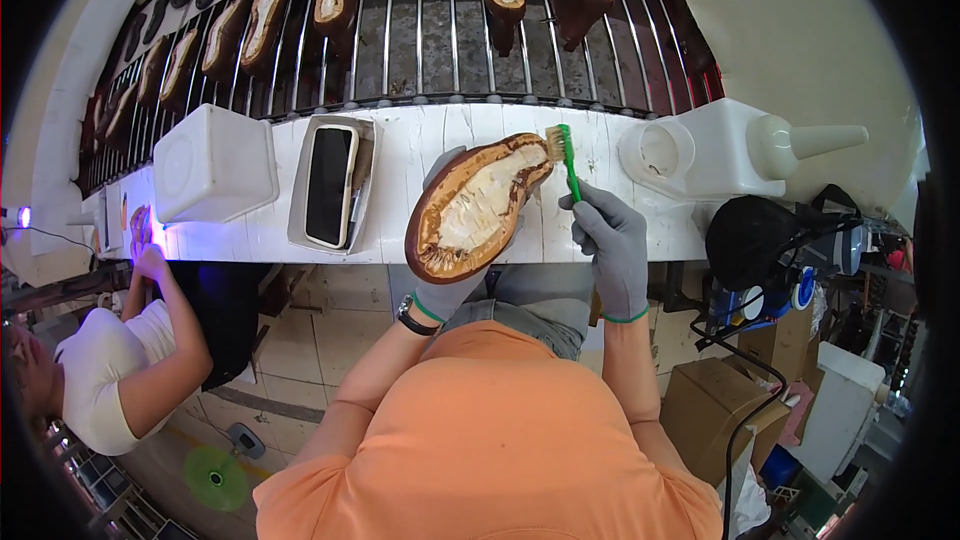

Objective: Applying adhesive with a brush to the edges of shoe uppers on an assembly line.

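Observation:
In my left hand, gloved in grey, rests a brown lasted shoe upper with its underside turned up. That underside is pale in the middle with a tan rim. Most of the left hand is hidden beneath the shoe, though fingertips show at its far left edge. My gloved right hand grips the handle of a small green toothbrush-like brush. The brush stands nearly upright, and its tan bristles are at the shoe's narrow far-right end. Whether they press on it, I cannot tell.
Past the white worktable, a roller conveyor carries several similar shoe uppers. On the table are a white container, a tray holding a phone, a white cup and a nozzle bottle. A co-worker sits left.

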The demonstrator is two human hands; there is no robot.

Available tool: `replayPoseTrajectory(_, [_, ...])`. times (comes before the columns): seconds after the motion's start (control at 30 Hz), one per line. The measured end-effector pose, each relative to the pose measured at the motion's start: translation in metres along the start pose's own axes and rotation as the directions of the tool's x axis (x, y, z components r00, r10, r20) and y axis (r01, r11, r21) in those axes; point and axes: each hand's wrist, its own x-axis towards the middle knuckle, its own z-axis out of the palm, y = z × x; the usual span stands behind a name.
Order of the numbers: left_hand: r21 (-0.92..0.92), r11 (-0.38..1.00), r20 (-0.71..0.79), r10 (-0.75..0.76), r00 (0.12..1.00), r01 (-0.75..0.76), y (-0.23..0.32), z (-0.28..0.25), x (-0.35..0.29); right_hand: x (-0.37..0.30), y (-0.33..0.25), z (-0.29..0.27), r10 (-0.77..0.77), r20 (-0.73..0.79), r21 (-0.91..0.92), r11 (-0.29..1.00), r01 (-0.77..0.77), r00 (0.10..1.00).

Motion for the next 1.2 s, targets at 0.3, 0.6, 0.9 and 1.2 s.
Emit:
replayPoseTrajectory(0.3, [-0.163, 0.985, 0.022, -0.060, 0.998, 0.063, -0.006, -0.002, -0.007, 0.005, 0.029, 0.013, 0.035, -0.045, -0.099, 0.994, -0.039, 0.998])
replayPoseTrajectory(0.6, [-0.080, 0.997, -0.053, -0.024, 0.998, 0.020, 0.004, -0.002, -0.001, 0.026, 0.044, 0.003, -0.200, -0.118, -0.438, 0.890, 0.130, 0.973])
replayPoseTrajectory(0.9, [0.032, 0.998, -0.082, -0.045, 0.996, 0.048, 0.015, -0.007, 0.005, 0.047, 0.047, -0.005, -0.656, -0.103, -0.759, 0.538, 0.368, 0.748])
replayPoseTrajectory(1.2, [0.230, 0.972, 0.008, 0.039, 0.999, -0.040, -0.003, -0.019, 0.031, 0.057, -0.009, -0.030, -0.039, -0.098, 0.162, 0.985, 0.055, 0.994])
